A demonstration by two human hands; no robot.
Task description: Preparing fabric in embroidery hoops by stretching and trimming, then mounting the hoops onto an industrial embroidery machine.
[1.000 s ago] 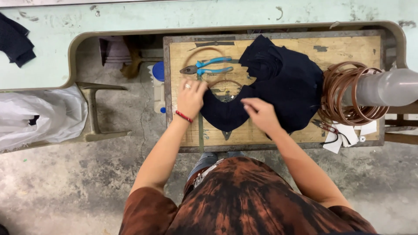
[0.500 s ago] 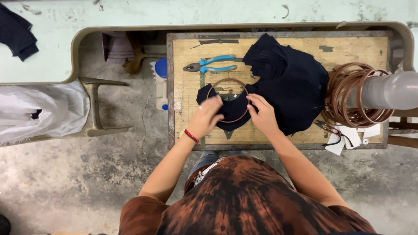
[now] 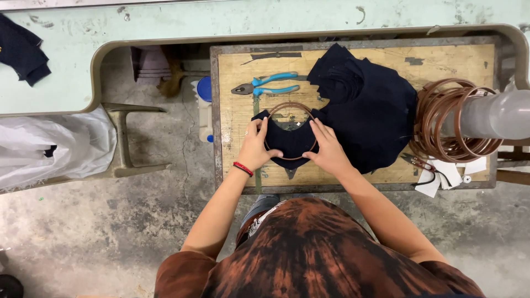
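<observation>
Person seen from above, in a rust tie-dye shirt point(image 3: 314, 254), working at a worn wooden workboard point(image 3: 237, 116) set in a metal frame. Left hand point(image 3: 255, 146), with a red wristband point(image 3: 242, 169), sits on the left side of a brown wire ring point(image 3: 291, 105); fingers point(image 3: 259, 126) pressed together and curled along the ring's left edge, pinching it against a curved piece of dark navy fabric point(image 3: 290, 144). Right hand point(image 3: 329, 148) mirrors it on the right side, fingers point(image 3: 318, 128) close together, tips on the ring's right edge and the fabric. Ring lies flat at the middle of the board; its lower half overlaps the fabric piece, upper half is over bare wood. Whether the ring is under or over the cloth at the near edge can't be told.

Just right of the hands, touching the fabric piece, a stack of dark navy fabric pieces point(image 3: 370, 105). Blue-handled pliers point(image 3: 265, 85) lie just beyond the ring, apart from it. A bundle of brown wire rings point(image 3: 441, 118) hangs on a grey pipe point(image 3: 497, 113) at the right end. White plastic bag point(image 3: 49, 146) well off to the left, dark cloth point(image 3: 22, 52) on the pale green table point(image 3: 66, 83)
</observation>
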